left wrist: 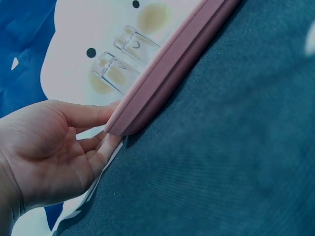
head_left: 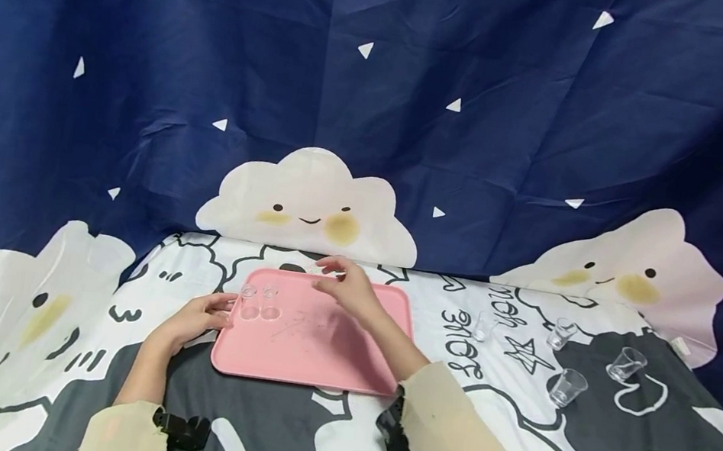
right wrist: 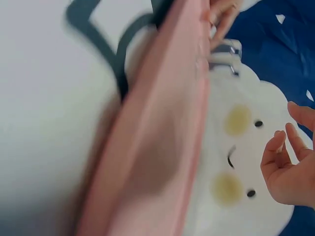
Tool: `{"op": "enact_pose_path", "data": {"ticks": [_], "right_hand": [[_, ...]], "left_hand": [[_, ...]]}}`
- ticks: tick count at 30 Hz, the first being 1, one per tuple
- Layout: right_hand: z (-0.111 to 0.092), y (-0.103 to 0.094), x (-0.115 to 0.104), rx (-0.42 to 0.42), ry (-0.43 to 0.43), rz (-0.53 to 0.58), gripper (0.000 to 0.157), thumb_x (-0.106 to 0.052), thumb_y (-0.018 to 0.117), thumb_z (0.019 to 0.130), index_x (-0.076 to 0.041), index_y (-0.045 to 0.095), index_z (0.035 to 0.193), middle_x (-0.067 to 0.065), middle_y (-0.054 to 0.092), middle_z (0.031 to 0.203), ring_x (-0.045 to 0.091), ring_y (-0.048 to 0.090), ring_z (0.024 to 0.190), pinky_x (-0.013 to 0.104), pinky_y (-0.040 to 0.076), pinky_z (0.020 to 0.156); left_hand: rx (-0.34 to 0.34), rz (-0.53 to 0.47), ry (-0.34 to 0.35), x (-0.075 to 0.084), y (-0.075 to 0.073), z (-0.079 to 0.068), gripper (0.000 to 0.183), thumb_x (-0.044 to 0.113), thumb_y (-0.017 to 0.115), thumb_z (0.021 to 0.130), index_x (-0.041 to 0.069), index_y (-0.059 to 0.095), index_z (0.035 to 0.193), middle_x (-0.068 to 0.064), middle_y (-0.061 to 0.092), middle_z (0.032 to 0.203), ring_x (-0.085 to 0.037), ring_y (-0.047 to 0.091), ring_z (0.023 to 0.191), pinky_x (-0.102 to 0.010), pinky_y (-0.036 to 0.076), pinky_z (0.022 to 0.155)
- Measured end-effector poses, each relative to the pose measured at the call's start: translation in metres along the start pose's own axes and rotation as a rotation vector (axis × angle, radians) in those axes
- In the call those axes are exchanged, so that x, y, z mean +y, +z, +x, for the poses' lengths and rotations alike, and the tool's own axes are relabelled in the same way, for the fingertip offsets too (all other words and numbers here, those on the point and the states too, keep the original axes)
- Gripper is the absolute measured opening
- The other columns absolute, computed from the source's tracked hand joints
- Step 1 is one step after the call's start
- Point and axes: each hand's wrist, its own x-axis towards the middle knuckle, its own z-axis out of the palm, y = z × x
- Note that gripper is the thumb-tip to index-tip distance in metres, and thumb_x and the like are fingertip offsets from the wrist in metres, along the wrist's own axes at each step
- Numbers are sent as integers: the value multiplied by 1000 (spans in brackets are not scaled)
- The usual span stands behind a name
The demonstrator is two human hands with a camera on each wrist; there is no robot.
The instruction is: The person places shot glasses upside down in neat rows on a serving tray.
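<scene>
A pink tray point(head_left: 321, 362) lies on the patterned cloth. Two clear shot glasses point(head_left: 270, 304) stand upright side by side at its left end, seen also as glasses point(left wrist: 115, 71) past the rim in the left wrist view. My left hand point(head_left: 199, 320) grips the tray's left edge, thumb point(left wrist: 91, 115) at the top of the rim and fingers beneath. Over the far side of the tray hovers my right hand point(head_left: 352, 290), fingers loosely bent. In the right wrist view the right hand point(right wrist: 290, 172) has nothing between thumb and fingers.
Several more clear shot glasses stand on the cloth to the right of the tray, among them a near glass point(head_left: 568, 387), a far-right glass point(head_left: 626, 364) and a glass point(head_left: 484, 326) closest to the tray. A dark blue curtain point(head_left: 378, 105) hangs behind.
</scene>
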Motion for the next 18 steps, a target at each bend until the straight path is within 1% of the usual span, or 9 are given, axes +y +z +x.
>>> {"op": "enact_pose_path", "data": {"ticks": [2,5,10,14,18], "right_hand": [[-4,-17,2,31,0,12,35,-5,71,76,-3,63,110,9,61,100,16,53,72,26,45,55],[-12,-43,6,84,-5,-2,34,-6,71,76,-3,63,110,9,61,96,12,50,66,24,43,52],[-24,-86,15,150,1,-20,35,-7,71,78,-1,62,111,10,61,97,10,48,64,22,41,51],[-33,-119,23,192,6,-63,37,-9,70,79,1,59,113,13,60,101,9,46,62,23,41,50],[-42,-149,33,243,28,-132,37,-12,69,82,-1,58,115,14,59,106,10,46,62,23,44,52]], "left_hand": [[-2,3,1,0,0,0,55,4,59,86,-9,37,134,-27,48,123,-28,54,101,-37,44,85],[-1,10,0,0,1,1,55,4,59,86,-9,37,134,-27,48,123,-29,54,101,-38,44,85],[0,26,-12,0,1,0,55,5,59,86,-8,38,134,-27,48,123,-30,53,102,-40,43,86],[2,29,-16,0,0,0,54,5,59,86,-8,37,135,-27,47,124,-30,53,103,-41,43,87],[0,28,-12,0,0,0,55,5,59,87,-8,37,135,-28,47,124,-31,53,104,-41,43,87]]}}
